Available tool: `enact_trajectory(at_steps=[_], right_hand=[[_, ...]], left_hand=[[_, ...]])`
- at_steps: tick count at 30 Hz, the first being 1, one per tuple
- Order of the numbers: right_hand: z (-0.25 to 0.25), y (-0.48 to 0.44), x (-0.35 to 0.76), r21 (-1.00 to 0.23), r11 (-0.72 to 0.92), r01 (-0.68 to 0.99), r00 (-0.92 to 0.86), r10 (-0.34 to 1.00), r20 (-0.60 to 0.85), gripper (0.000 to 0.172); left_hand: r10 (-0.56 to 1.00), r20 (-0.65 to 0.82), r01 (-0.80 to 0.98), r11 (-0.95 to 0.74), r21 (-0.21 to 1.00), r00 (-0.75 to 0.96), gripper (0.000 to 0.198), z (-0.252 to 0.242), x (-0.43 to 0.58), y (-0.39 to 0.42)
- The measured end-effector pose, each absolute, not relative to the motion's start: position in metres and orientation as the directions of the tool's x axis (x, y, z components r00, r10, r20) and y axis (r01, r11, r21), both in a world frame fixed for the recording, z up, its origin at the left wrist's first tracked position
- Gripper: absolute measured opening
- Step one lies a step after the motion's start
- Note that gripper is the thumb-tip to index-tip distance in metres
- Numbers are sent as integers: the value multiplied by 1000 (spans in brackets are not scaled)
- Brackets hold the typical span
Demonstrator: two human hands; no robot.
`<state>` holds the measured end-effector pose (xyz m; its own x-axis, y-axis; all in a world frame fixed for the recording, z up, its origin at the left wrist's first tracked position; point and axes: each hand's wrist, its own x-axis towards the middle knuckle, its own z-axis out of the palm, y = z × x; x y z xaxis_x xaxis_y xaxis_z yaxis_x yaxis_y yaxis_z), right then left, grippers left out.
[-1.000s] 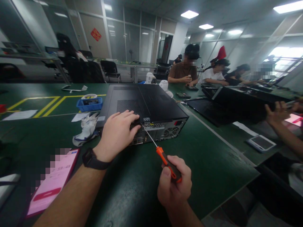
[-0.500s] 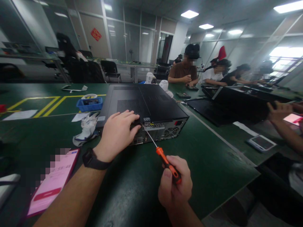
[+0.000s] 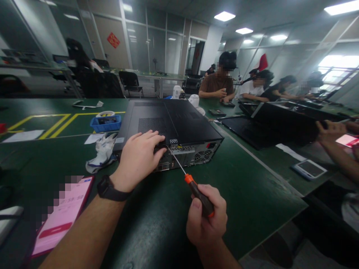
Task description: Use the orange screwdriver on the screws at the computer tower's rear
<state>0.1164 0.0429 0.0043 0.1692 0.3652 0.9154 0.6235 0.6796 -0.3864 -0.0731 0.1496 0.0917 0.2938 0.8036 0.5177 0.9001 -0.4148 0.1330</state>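
A black desktop computer case lies on its side on the green table, its rear panel with fan grille and ports facing me. Across its near edge rests my left hand, fingers stretched over the top and thumb bent down at the rear edge. My right hand is closed round the orange and dark handle of a screwdriver. Its thin shaft slants up and away to the left. The tip meets the top edge of the rear panel, close to my left thumb; any screw there is too small to make out.
Left of the case are a blue bin with a tape roll, white gloves and a pink-screened phone. To the right lie a black panel and another open case. A co-worker's hand is at far right.
The screwdriver handle has turned about its own axis in my right hand, so its dark side now faces up. My left hand and the case stay where they were.
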Motion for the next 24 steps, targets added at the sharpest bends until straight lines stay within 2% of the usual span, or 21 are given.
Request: enact_trajectory(at_steps=[6,13,17,21,24], right_hand=[[-5,40,117,-419,549,723,230,382,895,22],[6,44,117,-358,672,648,153,346,926,29],[4,44,117,-360,647,672,164,343,925,29],[-6,41,116,-426,587,689,218,393,893,23],[-6,42,117,-427,623,655,212,391,896,26]], left_hand=[[805,516,902,-411,129,293,32,92,-73,149],[805,511,902,-414,122,300,33,91,-74,150],[805,511,902,-415,121,301,33,91,-73,150],[809,511,906,-404,124,291,33,93,-73,149],[811,508,907,-403,123,291,32,94,-72,149]])
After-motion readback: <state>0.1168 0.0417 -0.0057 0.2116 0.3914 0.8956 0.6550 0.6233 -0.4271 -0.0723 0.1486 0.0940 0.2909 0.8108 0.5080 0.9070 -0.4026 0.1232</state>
